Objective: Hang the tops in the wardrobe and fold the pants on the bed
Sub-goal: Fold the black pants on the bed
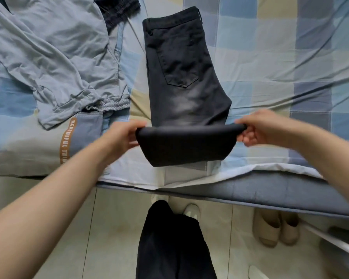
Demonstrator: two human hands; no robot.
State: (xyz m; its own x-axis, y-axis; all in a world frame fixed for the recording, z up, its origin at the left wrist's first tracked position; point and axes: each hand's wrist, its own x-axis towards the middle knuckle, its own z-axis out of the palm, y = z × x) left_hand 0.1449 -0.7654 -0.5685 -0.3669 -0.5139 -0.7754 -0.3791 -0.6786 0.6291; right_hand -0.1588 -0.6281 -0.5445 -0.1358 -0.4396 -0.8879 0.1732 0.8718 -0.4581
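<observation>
Black jeans (pixel 181 73) lie lengthwise on the checked bed sheet (pixel 270 57), waistband at the far end and a back pocket facing up. Their near end is lifted off the bed and curled into a fold. My left hand (pixel 122 135) grips the left corner of that fold. My right hand (pixel 264 127) grips the right corner. Light grey pants (pixel 54 57) with an elastic waistband lie crumpled on the bed to the left. A dark garment (pixel 117 9) with a gathered waistband lies at the far edge.
The bed's grey edge (pixel 250 190) runs across in front of me. A grey piece with orange lettering (pixel 67 141) lies at the near left. On the tiled floor are beige slippers (pixel 274 228) to the right and my own dark trouser legs (pixel 169 242).
</observation>
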